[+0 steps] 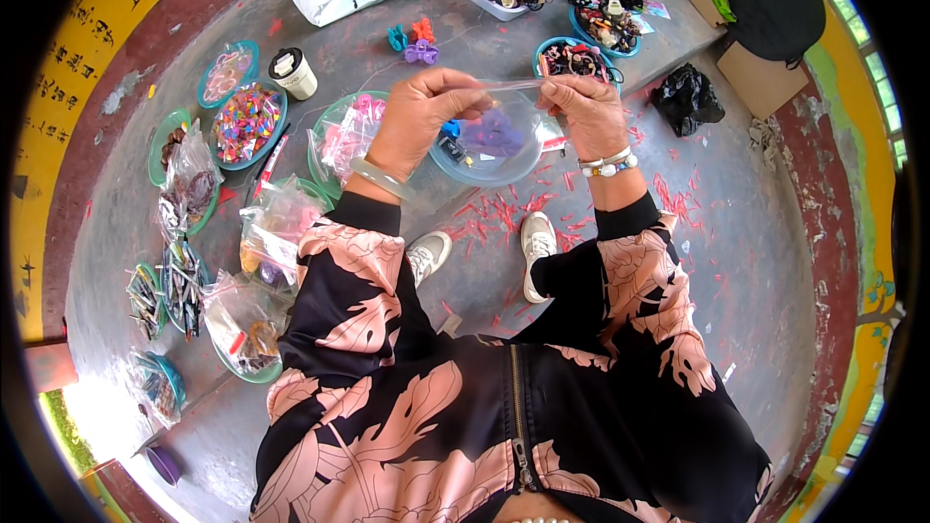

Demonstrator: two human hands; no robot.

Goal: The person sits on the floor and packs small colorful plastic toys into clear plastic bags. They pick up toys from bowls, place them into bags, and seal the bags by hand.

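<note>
My left hand and my right hand are raised in front of me, each pinching one end of the top edge of a clear plastic bag. The edge is stretched taut between my fingers. Beneath it stands a pale blue basin on the floor. Purple claw clips and a dark blue item show through or below the film; whether they lie in the bag or the basin I cannot tell. Just left of my left hand, a green basin holds pink pieces in clear bags.
More basins stand at left, one with colourful small pieces, beside a white cup with a dark lid. Three claw clips lie ahead. Basins of hair ties and a black bag are at right. Red scraps litter the floor.
</note>
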